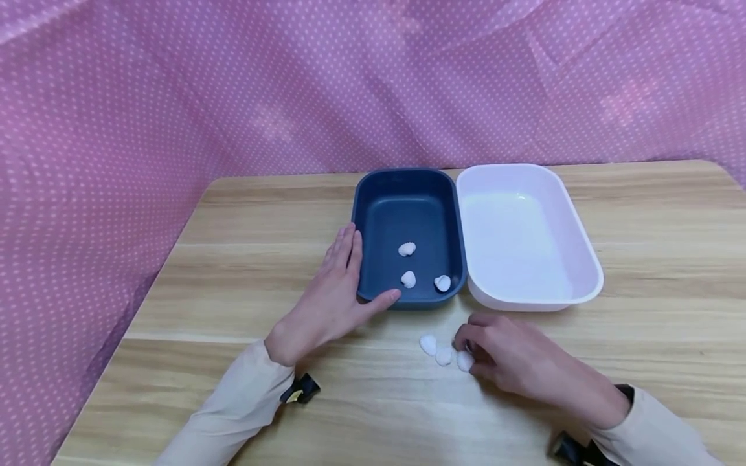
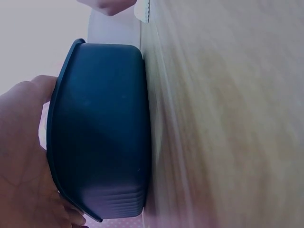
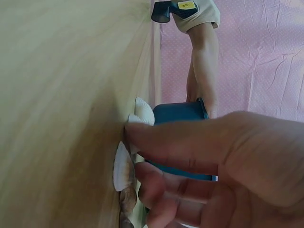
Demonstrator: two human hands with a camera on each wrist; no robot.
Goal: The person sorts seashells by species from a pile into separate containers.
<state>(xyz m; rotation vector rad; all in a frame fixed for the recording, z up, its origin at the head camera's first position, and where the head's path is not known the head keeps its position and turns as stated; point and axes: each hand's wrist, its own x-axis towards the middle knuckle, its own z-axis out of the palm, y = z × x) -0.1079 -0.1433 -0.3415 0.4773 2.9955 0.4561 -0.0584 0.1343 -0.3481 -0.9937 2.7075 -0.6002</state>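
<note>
My left hand lies along the left rim of the dark blue bin, fingers straight and thumb over its near rim. Three white seashells sit inside: one ribbed shell, another shell nearer, and a third shell at the right corner. On the table in front, my right hand bends its thumb and fingers around a white seashell. To its left lie two more shells, the middle one and the outer one. Brownish lumps show beneath the right fingers.
A white bin stands right beside the blue one, their rims side by side. Both rest on the wood-grain table. A pink dotted cloth hangs behind and to the left. Black wrist devices hang below both sleeves.
</note>
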